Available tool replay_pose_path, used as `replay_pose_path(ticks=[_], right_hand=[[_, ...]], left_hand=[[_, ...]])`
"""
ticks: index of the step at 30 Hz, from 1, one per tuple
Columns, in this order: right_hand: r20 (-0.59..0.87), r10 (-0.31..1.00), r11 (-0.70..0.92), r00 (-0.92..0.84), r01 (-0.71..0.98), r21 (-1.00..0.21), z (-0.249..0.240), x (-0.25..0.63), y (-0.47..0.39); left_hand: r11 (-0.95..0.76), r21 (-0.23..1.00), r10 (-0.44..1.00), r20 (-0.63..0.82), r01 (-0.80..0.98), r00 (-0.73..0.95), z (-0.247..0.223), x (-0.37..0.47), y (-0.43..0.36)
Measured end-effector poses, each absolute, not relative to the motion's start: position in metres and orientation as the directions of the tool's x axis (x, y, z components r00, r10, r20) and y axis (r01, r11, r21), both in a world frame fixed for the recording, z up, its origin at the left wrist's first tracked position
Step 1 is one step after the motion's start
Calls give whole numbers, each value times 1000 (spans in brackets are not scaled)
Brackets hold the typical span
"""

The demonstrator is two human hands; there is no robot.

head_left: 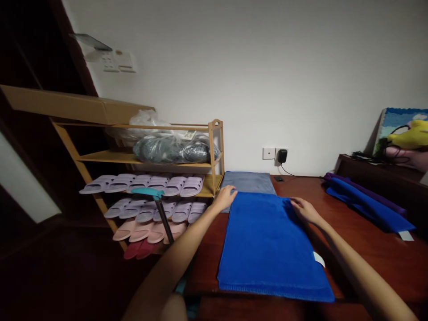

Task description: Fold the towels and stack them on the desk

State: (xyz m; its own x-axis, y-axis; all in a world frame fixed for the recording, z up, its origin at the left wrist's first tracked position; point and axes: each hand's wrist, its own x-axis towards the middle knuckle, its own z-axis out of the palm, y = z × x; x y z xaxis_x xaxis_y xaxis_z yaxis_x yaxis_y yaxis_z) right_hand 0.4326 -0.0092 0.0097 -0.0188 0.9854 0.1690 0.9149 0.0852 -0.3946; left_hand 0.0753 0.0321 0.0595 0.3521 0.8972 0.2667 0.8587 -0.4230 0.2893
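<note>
A folded blue towel (267, 245) with a white label on its right edge lies flat on the brown wooden table. My left hand (226, 197) is at its far left corner, with the fingers closed on the edge. At the far right corner, my right hand (305, 210) pinches the cloth between thumb and fingers. A grey-blue folded cloth (252, 179) lies behind the blue towel, partly covered by it.
More blue cloth (364, 203) and purple cloth (377, 198) lie along the right of the table (361, 240). A black charger (282, 156) is plugged into the wall. On the left stands a wooden rack (214, 156) with several slippers, beside a turquoise-topped handle (147, 192).
</note>
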Motion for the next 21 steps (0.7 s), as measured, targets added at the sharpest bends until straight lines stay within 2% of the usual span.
replay_pose_path(ticks=[4,9,21], right_hand=[[177,982,0,69,933,-360,-6,416,31],[96,994,71,-45,955,-288,-31,405,42],[40,998,61,-54,977,-204,-32,407,34]], left_hand=[[-332,274,934,225,902,276,30,94,76],[-322,224,946,116,920,303,-2,94,86],[-336,196,942,63,921,330,2,92,80]])
